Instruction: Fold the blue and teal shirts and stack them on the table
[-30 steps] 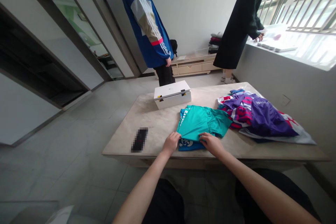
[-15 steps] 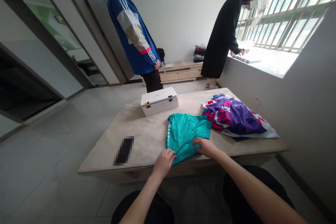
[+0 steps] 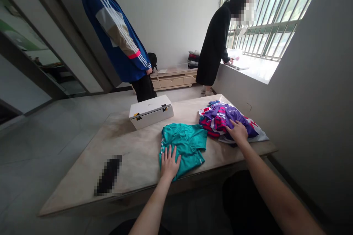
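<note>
A teal short-sleeved shirt (image 3: 190,136) with white lettering along its left edge lies partly folded near the table's front edge. My left hand (image 3: 170,163) rests flat on the shirt's lower left part, fingers spread. To the right, a heap of jerseys holds a purple one (image 3: 230,112) and a red-and-purple patterned one (image 3: 215,120); something white shows beneath. My right hand (image 3: 237,132) reaches to the front of this heap, its fingers stretched apart over the purple cloth. Whether its fingertips press on the fabric I cannot tell.
A white box (image 3: 151,113) with black and yellow corner tabs stands at the back of the table (image 3: 138,161). A dark pixelated object (image 3: 108,176) lies at front left. Two people stand beyond, one in a blue jacket (image 3: 117,40), one in a black coat (image 3: 212,47).
My right hand has left the teal shirt and moved right to the heap of jerseys. My left hand has flattened onto the shirt, its fingers now spread. The view has shifted right.
</note>
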{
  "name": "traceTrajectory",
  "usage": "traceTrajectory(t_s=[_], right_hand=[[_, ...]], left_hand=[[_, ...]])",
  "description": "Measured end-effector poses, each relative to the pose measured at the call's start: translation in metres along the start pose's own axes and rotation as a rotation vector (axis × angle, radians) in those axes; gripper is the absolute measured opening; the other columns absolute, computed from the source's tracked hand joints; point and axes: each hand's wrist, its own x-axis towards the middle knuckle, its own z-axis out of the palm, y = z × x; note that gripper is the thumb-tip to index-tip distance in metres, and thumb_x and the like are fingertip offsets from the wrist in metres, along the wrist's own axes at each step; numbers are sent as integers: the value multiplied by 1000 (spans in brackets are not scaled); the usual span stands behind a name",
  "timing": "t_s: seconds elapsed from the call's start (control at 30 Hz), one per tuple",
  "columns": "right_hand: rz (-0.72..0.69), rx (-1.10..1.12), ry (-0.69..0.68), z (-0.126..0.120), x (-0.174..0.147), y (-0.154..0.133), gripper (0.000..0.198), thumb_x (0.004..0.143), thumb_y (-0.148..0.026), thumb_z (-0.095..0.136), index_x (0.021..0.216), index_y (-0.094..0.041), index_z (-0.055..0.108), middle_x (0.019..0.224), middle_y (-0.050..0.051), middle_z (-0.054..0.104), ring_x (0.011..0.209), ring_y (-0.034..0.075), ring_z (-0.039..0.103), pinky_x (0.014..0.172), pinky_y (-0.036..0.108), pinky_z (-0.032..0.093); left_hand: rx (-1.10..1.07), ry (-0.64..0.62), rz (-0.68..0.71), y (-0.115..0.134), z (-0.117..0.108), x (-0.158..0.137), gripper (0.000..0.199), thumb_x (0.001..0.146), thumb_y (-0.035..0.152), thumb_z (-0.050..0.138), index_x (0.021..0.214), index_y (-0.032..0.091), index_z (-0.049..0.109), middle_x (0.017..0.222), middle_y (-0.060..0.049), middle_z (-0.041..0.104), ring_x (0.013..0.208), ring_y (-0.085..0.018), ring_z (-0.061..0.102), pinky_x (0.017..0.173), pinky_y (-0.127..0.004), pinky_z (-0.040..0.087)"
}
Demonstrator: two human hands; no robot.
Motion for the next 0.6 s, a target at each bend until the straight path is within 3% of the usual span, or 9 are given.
traceTrajectory(t_s=[0.07,0.13,0.23,0.33,0.4,0.5,0.6], right_hand=[[77,71,14,-7,4,16,27,68,-38,77,86,-18,81,114,18,75,109,38,66,96,49,50],[118,173,71,-10,3,21,25,69,-39,73,77,-17,80,98,17,78,98,36,70,92,49,52],[91,367,235,-20,3,7,45,79,-45,60,99,-11,80,105,20,77,103,34,69,96,49,52],[8,566,349,-46,0,-30,56,86,-49,51,120,-10,72,115,16,75,102,28,70,95,44,54],[-86,768,274,-73,-12,-61,52,84,-51,58,118,-15,73,106,10,77,90,24,72,86,40,58],[-241,1060,-47,-119,-46,-107,38,80,-50,71,106,-22,77,89,4,76,73,20,70,69,34,58],[-257,1078,-256,-155,-80,-140,31,81,-51,72,100,-27,78,81,3,75,63,20,68,59,32,56]], left_hand=[[-22,-32,-1,-1,-4,3,65,101,53,41,159,26,34,169,-7,20,157,-33,18,127,-56,15],[-66,-74,-24,-1,-9,5,69,99,56,42,160,25,32,169,-8,20,157,-35,18,126,-58,16],[-147,-36,-90,3,-15,-4,74,98,57,45,161,20,29,169,-14,20,156,-37,17,124,-63,16],[-300,54,-5,19,-24,-30,72,100,53,43,161,19,29,169,-15,19,157,-34,16,125,-61,18],[-471,18,95,39,-40,-51,67,102,50,40,161,20,30,169,-13,23,157,-29,19,126,-54,23],[-734,-37,142,76,-83,-73,62,104,47,38,160,22,31,167,-11,32,155,-25,26,126,-46,28],[-935,69,130,110,-139,-79,64,102,46,47,160,26,30,166,-9,33,154,-26,30,126,-46,28]])
